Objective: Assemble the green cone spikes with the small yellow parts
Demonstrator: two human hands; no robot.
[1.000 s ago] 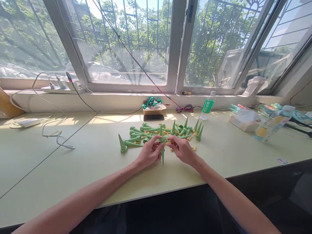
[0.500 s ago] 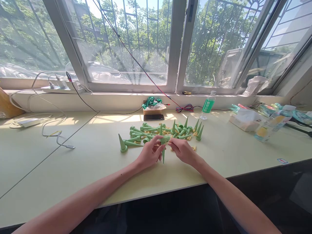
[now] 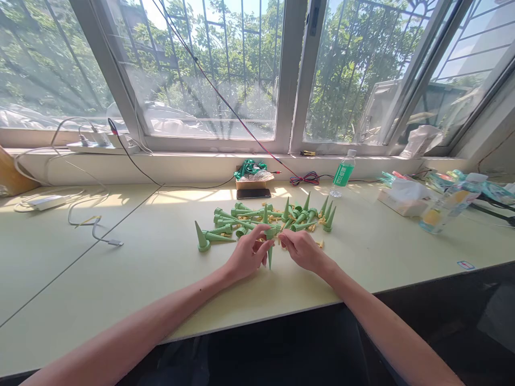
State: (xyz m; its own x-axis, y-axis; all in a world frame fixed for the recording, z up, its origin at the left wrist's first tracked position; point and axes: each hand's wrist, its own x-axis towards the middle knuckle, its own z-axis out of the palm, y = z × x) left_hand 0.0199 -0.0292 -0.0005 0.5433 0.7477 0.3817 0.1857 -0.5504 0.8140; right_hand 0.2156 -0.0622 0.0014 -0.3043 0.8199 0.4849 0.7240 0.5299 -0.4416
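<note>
My left hand (image 3: 250,251) grips a green plastic cone-shaped spike (image 3: 270,258), its pointed end facing down towards me, with fingers and thumb around its wider collar. Close against the right side of that collar, my right hand (image 3: 302,250) is closed in a pinch. What lies between its fingertips is too small and covered to make out. Behind both hands spreads a pile of similar green spikes (image 3: 225,221), most lying down and some standing on their caps. Small yellow pieces (image 3: 321,244) are scattered among them. One separate spike (image 3: 201,238) stands upright left of the pile.
A black phone (image 3: 253,194) lies before a small box (image 3: 252,184) of green material near the wall. A water bottle (image 3: 343,174) stands behind the pile. To the right are a tissue box (image 3: 403,201) and another bottle (image 3: 448,210); a white cable (image 3: 95,228) lies left.
The fingers of my right hand have shifted slightly beside the spike's collar. My left hand keeps the spike in nearly the same place.
</note>
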